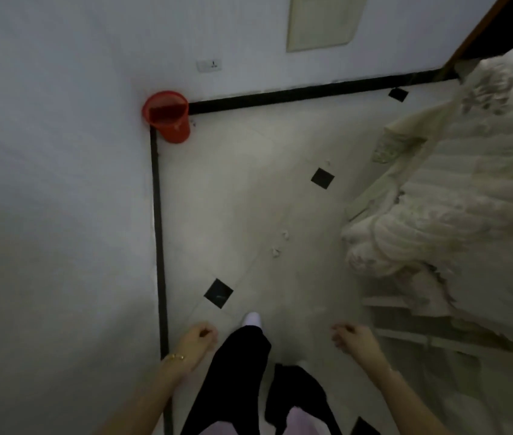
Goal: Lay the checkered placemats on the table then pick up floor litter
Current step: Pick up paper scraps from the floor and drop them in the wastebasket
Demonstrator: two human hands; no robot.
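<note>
Left hand (200, 335) and right hand (351, 335) hung low, fingers loosely curled, nothing held, crumpled paper scraps (276, 252) lay on the tiled floor (242, 215) — well apart from the red bin (169, 120), white bedding (456, 199) far right of the bin.

The left grip (197, 335) and right grip (351, 337) hang low ahead of the body, well apart, each with fingers loosely curled and holding nothing. The left arm (147, 397) and right arm (402, 397) are bare, reaching forward and down. A thin bracelet (175, 357) sits just behind the left grip.
</note>
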